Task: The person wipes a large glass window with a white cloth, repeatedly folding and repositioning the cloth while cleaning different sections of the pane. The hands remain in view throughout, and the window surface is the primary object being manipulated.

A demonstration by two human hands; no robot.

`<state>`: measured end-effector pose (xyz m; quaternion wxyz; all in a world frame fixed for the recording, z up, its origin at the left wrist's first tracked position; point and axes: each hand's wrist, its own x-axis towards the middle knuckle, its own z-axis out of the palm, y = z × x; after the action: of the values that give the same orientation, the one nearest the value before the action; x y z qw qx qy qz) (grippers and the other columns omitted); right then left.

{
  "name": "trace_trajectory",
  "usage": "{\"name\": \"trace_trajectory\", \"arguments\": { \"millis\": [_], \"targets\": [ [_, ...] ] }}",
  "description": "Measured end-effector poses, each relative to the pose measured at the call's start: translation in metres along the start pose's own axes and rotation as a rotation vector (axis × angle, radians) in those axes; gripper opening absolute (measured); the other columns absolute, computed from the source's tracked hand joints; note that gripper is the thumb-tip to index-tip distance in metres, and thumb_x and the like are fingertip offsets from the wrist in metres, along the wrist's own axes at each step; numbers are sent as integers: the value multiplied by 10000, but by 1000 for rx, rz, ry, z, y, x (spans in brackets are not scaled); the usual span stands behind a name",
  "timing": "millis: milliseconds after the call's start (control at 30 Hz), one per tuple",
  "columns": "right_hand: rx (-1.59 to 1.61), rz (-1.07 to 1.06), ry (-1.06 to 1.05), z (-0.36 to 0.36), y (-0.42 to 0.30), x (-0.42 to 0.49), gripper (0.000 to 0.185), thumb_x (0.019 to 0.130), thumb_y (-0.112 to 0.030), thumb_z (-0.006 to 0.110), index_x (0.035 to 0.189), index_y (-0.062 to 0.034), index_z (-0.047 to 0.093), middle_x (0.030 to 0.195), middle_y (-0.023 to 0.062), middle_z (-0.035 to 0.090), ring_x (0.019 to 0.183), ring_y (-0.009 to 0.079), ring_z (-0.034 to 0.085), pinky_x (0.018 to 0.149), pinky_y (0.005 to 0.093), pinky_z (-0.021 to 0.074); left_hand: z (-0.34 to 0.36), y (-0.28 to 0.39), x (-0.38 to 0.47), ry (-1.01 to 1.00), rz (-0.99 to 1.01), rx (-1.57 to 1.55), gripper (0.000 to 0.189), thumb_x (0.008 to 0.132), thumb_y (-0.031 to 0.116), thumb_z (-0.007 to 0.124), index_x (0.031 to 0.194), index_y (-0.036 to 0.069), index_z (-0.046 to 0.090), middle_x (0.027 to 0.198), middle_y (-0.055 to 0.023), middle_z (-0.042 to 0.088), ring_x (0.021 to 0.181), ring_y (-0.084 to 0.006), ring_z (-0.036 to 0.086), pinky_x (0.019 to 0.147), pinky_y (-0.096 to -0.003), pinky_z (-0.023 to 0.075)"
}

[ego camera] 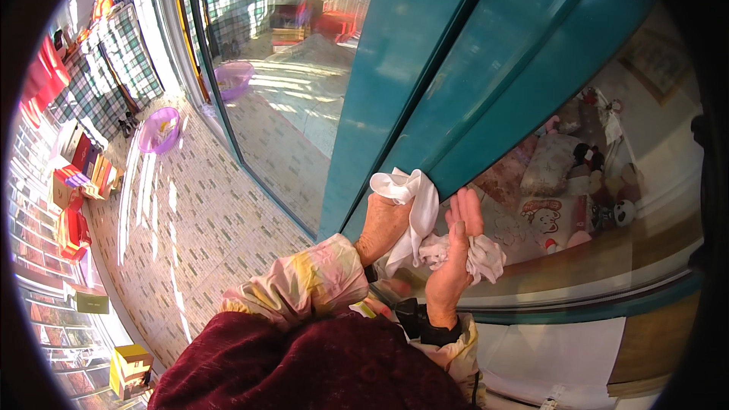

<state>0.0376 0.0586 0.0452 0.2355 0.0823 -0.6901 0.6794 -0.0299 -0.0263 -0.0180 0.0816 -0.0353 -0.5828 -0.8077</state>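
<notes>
My left hand (384, 225) is closed on a white cloth (420, 205) against the teal door frame (455, 159). A fold of this cloth loops over my fingers, and its loose end hangs down beside them. My right hand (455, 256), palm turned up, has its thumb over a crumpled pale cloth (485, 259) that bulges out on both sides. Its straightened fingers reach to the frame's lower edge, beside the glass pane (512, 239). I cannot tell whether the two cloths are separate. Part of the left fingers is hidden by the white fabric.
Left of me, a purple plastic basin (159, 131) stands on the tiled floor (171, 228). Cardboard boxes (85, 173) and a yellow box (131, 370) line the windows. A glass panel (285, 142) reflects the room; soft toys (612, 199) and a cushion (548, 169) show through the right pane.
</notes>
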Motion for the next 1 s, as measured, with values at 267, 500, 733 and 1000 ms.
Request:
{"name": "trace_trajectory", "arguments": {
  "millis": [267,500,733,1000],
  "targets": [
    [-64,-6,34,8,1,-3,550,985,-297,353,1407,47,285,1443,217,328,1344,304,320,1111,400,225,-6,16,-1,-24,47,352,179,876,166,595,1028,102,664,866,-124,679,799,-240,671,676,-326,504],
    [109,46,107,17,-3,-6,513,962,-224,409,1382,58,330,1419,187,367,1300,251,356,1080,356,249,11,19,8,-66,198,47,119,846,120,601,916,35,648,771,-121,666,701,-198,660,610,-333,487],
    [35,10,157,20,-3,-7,517,946,-203,444,1378,62,340,1409,198,378,1280,252,377,1065,352,269,4,53,5,-93,138,108,164,852,189,640,915,41,673,752,-111,686,722,-202,693,605,-304,510],
    [103,211,241,16,0,-19,377,947,-196,475,1229,53,479,1118,113,572,1013,184,530,907,295,392,28,128,41,-178,1053,551,522,609,-15,680,1097,157,613,1041,-96,571,880,-278,598,582,-351,515]
  ]
}}
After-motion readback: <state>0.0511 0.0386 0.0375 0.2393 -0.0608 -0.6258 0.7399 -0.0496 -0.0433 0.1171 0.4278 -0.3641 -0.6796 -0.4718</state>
